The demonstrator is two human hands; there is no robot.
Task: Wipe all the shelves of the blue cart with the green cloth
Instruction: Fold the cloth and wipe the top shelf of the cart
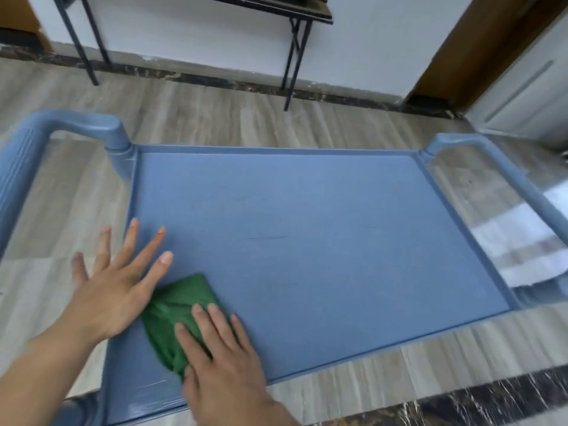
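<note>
The blue cart (pixel 307 149) fills the view from above, its flat top shelf (pixel 322 226) bare. The green cloth (pixel 172 315) lies crumpled on the shelf's near left part. My right hand (pixel 224 361) presses flat on the cloth, fingers laid over its right side. My left hand (pixel 113 287) hovers with fingers spread over the shelf's left edge, its palm beside the cloth. The cart's lower shelves are hidden beneath the top one.
Blue cart handles rise at the left (pixel 61 124) and right (pixel 491 161) ends. A black folding table (pixel 292 50) stands by the white wall beyond. A white cabinet (pixel 522 87) is at the right. Wood-look floor surrounds the cart.
</note>
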